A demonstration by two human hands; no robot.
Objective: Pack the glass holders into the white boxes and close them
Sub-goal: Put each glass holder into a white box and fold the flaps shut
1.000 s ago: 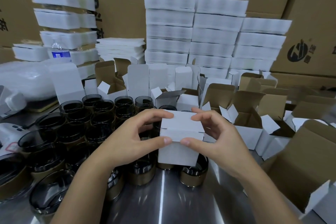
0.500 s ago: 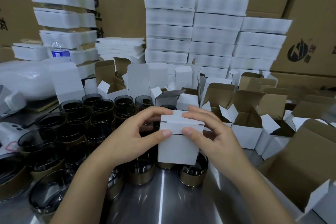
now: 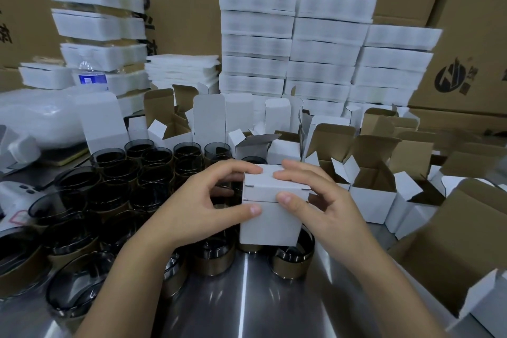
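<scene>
A small white box is held upright above the steel table, in the middle of the view, with its lid flap folded down flat. My left hand grips its left side, thumb on the front face and fingers over the top edge. My right hand grips the right side, thumb on the lid's front seam and fingers on top. What the box holds is hidden. Several dark glass holders with gold bands stand in rows to the left and below the box. Several open white boxes stand to the right.
Tall stacks of flat white box blanks and foam sheets stand at the back against brown cartons. More upright open boxes line the middle. A large open carton sits at the right. Bare steel table lies in front.
The lid has gone from partly raised to folded flat on the box. Both hands shifted their fingers on top and thumbs down the front. The box stayed in place.
</scene>
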